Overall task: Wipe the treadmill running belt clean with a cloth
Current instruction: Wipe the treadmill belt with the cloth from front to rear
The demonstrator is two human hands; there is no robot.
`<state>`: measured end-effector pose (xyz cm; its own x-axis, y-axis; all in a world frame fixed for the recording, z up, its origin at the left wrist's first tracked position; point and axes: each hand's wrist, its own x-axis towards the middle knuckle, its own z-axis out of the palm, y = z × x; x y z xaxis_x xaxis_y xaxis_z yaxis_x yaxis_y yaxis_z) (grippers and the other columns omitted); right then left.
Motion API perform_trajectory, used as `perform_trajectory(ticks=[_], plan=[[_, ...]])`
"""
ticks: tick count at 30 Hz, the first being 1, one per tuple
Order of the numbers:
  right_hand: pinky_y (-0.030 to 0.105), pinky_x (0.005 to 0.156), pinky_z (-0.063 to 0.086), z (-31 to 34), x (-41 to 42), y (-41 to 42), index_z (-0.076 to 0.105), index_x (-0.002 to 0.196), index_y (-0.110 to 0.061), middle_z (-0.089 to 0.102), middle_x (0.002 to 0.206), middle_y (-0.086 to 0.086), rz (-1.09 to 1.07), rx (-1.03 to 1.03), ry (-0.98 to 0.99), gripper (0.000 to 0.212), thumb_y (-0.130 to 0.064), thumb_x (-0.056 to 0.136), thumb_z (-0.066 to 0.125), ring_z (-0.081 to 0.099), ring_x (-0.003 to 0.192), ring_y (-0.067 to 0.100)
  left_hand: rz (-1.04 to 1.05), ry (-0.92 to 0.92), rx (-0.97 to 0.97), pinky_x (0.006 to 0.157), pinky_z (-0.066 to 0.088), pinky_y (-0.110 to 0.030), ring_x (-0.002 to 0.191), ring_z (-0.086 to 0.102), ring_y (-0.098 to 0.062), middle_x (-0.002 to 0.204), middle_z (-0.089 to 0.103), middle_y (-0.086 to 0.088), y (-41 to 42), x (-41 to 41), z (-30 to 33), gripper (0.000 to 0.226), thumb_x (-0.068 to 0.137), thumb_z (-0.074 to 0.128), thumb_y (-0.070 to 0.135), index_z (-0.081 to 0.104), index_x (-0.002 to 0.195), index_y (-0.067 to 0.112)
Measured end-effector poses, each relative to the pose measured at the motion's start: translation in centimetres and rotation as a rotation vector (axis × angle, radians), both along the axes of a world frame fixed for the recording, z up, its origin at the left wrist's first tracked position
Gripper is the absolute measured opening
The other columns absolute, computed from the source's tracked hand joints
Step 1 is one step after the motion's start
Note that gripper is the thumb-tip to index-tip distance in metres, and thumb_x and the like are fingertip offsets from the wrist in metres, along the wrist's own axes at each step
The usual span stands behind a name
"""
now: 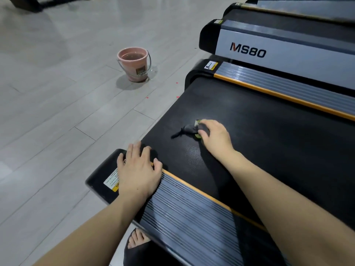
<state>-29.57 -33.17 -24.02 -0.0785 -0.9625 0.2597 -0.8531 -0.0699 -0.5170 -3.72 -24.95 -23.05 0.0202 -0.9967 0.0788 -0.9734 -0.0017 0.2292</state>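
The black running belt [269,143] of the nearest treadmill fills the middle and right of the view. A small dark grey cloth [189,129] with a green edge lies on it near the belt's rear end. My right hand [215,137] presses down on the cloth, its fingers curled over it, with a thin tail of cloth sticking out to the left. My left hand [138,167] rests flat, fingers spread, on the near ribbed side rail [192,212] at its rear corner.
A pink bucket [134,64] holding water stands on the pale tiled floor [57,112] to the left. A second treadmill marked MS80 [269,48] stands beyond the far rail. My foot in a black sandal [136,244] is beside the near rail.
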Motion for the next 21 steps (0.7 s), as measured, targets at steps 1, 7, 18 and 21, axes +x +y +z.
perform_trajectory(ticks=[1,7,18,21], plan=[[0.032,0.094,0.041,0.0,0.9,0.2,0.063,0.122,-0.026,0.062,0.124,-0.004,-0.012,0.017,-0.009,0.030,-0.025,0.092,0.063,0.054,0.115,0.025,-0.001,0.001,-0.002,0.123,0.017,-0.052,0.149,0.024,-0.019,0.154,0.038,-0.001,0.0,0.0,0.1,0.051,0.095,0.030,0.046,0.055,0.133,0.024],[0.026,0.106,0.040,-0.2,3.4,8.8,0.063,0.126,-0.018,0.059,0.130,-0.006,0.608,-0.033,0.000,0.035,-0.020,0.091,0.067,0.054,0.119,0.015,-0.001,-0.010,0.018,0.123,0.015,-0.052,0.148,0.026,-0.018,0.155,0.040,0.001,-0.2,0.0,0.0,0.053,0.095,0.025,0.046,0.053,0.135,0.026],[0.029,0.093,0.040,0.1,2.7,-2.6,0.064,0.119,-0.024,0.063,0.121,-0.002,0.100,-0.059,0.039,0.030,-0.022,0.090,0.065,0.057,0.110,0.025,-0.014,-0.012,0.059,0.125,0.006,-0.053,0.153,0.018,-0.017,0.157,0.039,0.002,-0.4,-0.1,0.3,0.054,0.097,0.026,0.045,0.049,0.142,0.026],[0.026,0.105,0.039,-0.4,4.8,3.5,0.063,0.123,-0.021,0.060,0.127,-0.005,0.498,-0.071,0.063,0.033,-0.021,0.090,0.065,0.054,0.118,0.016,-0.005,-0.007,0.055,0.126,0.006,-0.051,0.153,0.017,-0.017,0.158,0.039,0.002,-0.4,-0.2,0.3,0.053,0.097,0.028,0.045,0.048,0.143,0.026]])
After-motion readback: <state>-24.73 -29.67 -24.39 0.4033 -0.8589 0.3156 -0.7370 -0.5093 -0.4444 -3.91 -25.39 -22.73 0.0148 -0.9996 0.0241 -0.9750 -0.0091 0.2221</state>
